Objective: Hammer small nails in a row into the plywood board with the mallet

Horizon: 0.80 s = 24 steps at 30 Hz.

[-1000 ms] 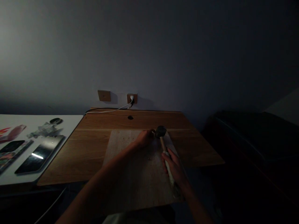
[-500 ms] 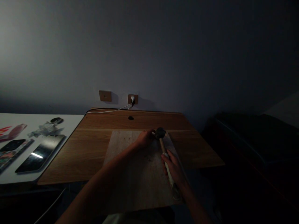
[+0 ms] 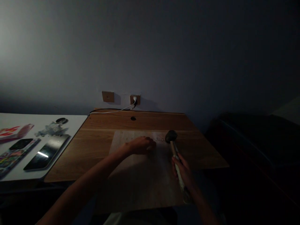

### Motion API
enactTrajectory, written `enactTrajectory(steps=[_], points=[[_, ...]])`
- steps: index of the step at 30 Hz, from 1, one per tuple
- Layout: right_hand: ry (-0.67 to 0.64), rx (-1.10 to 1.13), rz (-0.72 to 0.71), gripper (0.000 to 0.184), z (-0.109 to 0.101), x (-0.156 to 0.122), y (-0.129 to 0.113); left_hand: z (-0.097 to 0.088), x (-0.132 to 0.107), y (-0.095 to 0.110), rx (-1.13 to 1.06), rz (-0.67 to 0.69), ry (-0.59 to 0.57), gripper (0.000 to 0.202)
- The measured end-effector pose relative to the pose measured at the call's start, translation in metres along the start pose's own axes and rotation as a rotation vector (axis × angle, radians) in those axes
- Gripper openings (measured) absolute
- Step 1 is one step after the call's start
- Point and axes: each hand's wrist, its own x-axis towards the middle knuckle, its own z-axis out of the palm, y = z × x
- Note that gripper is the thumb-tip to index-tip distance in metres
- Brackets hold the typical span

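My right hand (image 3: 183,168) grips a mallet (image 3: 178,175) with a dark rounded head and a light wooden handle. The mallet's head (image 3: 171,136) is over the far right corner of a pale wooden board (image 3: 140,184). My left hand (image 3: 142,145) is low above the board's far half, its fingers curled and pointing down. What those fingers hold, if anything, is hidden. Between the left hand and the mallet's head, a small thin piece like a nail (image 3: 162,139) shows on the board. Small dark dots mark the board's far left edge.
The board lies on a brown wooden table (image 3: 199,150) against the wall. On the left, a white table (image 3: 77,122) bears a tablet (image 3: 47,153), a phone (image 3: 21,144), a crumpled plastic wrapper (image 3: 52,128) and a red-and-white packet (image 3: 15,132). Cables run to a wall socket (image 3: 135,99).
My left hand has drawn back from beside the mallet's head towards the board's middle, covering where small loose pieces lay. My right hand and the mallet have shifted to the right.
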Motion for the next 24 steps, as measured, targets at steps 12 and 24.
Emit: enactTrajectory(steps=[12,24], points=[[0.035,-0.001,0.047,0.041,0.002,0.003,0.000,0.006,0.009,-0.005,-0.089,-0.224,0.266,0.028],[0.036,-0.033,0.027,0.046,0.001,0.005,0.004,0.039,0.015,-0.034,-0.225,-0.495,0.411,0.025]])
